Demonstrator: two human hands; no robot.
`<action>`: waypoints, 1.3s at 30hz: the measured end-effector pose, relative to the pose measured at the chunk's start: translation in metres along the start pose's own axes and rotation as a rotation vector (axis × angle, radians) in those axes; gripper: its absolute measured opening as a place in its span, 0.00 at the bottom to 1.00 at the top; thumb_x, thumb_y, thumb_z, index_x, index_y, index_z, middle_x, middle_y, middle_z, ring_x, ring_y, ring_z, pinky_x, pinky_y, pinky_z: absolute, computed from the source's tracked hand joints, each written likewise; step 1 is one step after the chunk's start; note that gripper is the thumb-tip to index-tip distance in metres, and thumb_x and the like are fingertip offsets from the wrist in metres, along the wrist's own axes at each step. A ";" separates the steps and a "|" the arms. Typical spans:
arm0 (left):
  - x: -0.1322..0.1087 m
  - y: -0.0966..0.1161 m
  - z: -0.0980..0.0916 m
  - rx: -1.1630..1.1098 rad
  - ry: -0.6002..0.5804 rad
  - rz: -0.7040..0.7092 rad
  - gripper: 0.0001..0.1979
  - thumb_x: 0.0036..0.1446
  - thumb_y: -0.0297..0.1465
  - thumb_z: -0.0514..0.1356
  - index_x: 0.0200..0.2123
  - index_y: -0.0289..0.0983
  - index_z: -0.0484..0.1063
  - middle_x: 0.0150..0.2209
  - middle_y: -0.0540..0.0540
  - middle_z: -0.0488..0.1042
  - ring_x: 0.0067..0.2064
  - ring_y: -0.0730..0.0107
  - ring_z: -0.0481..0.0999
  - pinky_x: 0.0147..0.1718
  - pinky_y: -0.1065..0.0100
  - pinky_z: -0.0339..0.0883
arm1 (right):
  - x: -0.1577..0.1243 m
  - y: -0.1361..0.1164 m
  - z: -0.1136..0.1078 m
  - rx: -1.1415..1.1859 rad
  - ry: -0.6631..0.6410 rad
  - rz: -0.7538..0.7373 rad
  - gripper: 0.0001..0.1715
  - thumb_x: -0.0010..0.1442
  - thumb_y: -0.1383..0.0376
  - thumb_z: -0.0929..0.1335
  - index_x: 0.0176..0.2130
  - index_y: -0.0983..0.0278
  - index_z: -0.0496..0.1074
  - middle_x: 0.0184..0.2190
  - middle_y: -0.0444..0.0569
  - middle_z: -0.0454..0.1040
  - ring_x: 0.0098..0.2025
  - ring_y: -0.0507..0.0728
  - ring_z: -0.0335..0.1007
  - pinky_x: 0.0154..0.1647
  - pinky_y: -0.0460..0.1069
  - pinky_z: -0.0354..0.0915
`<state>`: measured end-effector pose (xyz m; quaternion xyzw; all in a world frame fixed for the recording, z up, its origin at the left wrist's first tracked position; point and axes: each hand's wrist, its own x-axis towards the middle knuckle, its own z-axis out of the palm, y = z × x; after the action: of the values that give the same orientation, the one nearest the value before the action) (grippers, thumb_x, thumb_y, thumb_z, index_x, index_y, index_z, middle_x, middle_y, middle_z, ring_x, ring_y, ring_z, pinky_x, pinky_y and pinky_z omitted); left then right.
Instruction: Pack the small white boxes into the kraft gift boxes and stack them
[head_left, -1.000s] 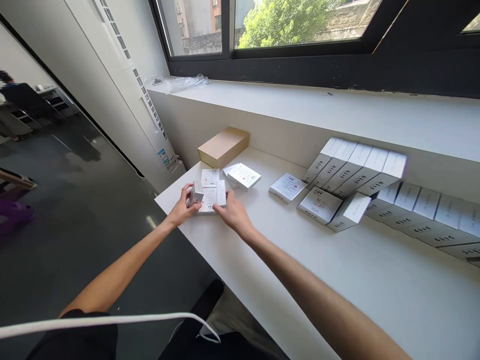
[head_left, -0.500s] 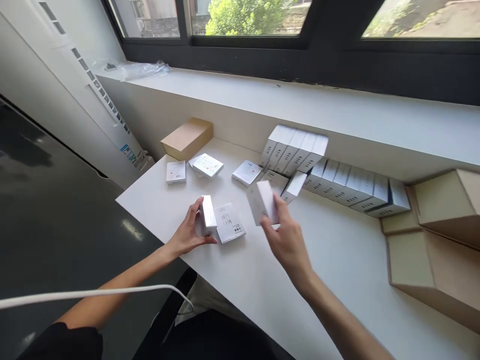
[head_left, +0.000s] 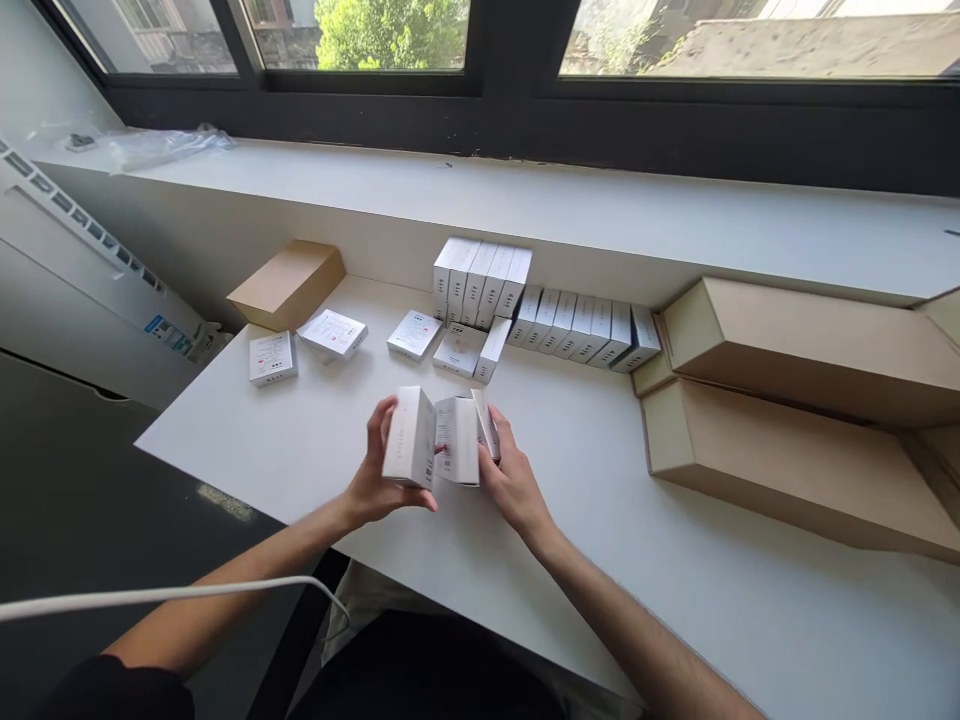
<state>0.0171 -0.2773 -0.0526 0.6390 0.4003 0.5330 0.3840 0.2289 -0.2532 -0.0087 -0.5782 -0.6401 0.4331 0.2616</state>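
My left hand (head_left: 375, 470) is closed around a small white printed box (head_left: 409, 437), fingers on its far side and thumb below. A second white box (head_left: 459, 440) stands tilted just right of it, with a narrow gap between them. My right hand (head_left: 514, 485) grips this box from the right, along with a thin white box (head_left: 486, 425) by its fingers. The hold on the thin one is partly hidden. Behind the hands lie a flat white box (head_left: 415, 334), another flat box (head_left: 457, 350) and a box on its edge (head_left: 493, 348).
An upright row of white boxes (head_left: 484, 275) stands against the wall, and a longer row (head_left: 577, 325) continues rightward. Large cardboard boxes (head_left: 810, 450) occupy the right. A brown box (head_left: 289, 280) and flat white boxes (head_left: 334, 333) are at the left. A white cable (head_left: 187, 590) crosses the foreground.
My view has turned right. My right hand has brought its box leftward, close to the left hand's box. The box that lay flat between the hands is now raised upright.
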 end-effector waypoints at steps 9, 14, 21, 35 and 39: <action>-0.014 -0.012 0.006 0.432 -0.200 -0.131 0.65 0.43 0.32 0.76 0.72 0.55 0.33 0.71 0.37 0.51 0.70 0.39 0.57 0.60 0.42 0.67 | -0.035 0.018 0.002 0.099 0.037 -0.117 0.45 0.65 0.50 0.66 0.72 0.58 0.46 0.63 0.57 0.68 0.56 0.64 0.73 0.55 0.60 0.70; -0.017 -0.010 0.022 0.423 -0.243 -0.126 0.60 0.51 0.30 0.71 0.72 0.56 0.32 0.72 0.40 0.52 0.68 0.40 0.61 0.58 0.41 0.68 | -0.043 0.036 0.001 0.123 0.082 -0.202 0.48 0.61 0.58 0.70 0.72 0.53 0.48 0.60 0.51 0.71 0.56 0.64 0.73 0.55 0.61 0.72; 0.019 0.013 0.067 0.446 -0.209 0.147 0.52 0.56 0.27 0.68 0.72 0.55 0.38 0.69 0.40 0.60 0.64 0.46 0.68 0.54 0.49 0.74 | -0.052 0.031 -0.044 0.043 0.312 -0.213 0.39 0.64 0.51 0.68 0.68 0.59 0.57 0.61 0.55 0.70 0.58 0.64 0.71 0.53 0.60 0.74; 0.128 0.067 0.004 0.685 0.058 0.247 0.52 0.58 0.45 0.65 0.73 0.51 0.32 0.70 0.38 0.58 0.68 0.49 0.63 0.58 0.49 0.70 | 0.025 0.011 -0.163 -0.196 0.549 -0.195 0.33 0.65 0.46 0.65 0.62 0.60 0.67 0.51 0.54 0.78 0.48 0.62 0.77 0.49 0.57 0.72; 0.034 0.040 -0.090 0.912 0.320 0.118 0.48 0.60 0.46 0.63 0.72 0.50 0.35 0.66 0.40 0.66 0.67 0.53 0.65 0.59 0.52 0.69 | -0.010 0.044 -0.102 -0.413 0.255 -0.273 0.23 0.68 0.46 0.62 0.49 0.56 0.76 0.46 0.49 0.80 0.39 0.59 0.79 0.35 0.52 0.75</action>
<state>-0.0644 -0.2555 0.0093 0.6738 0.6102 0.4155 -0.0325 0.3387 -0.2394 0.0046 -0.5775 -0.7488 0.1777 0.2725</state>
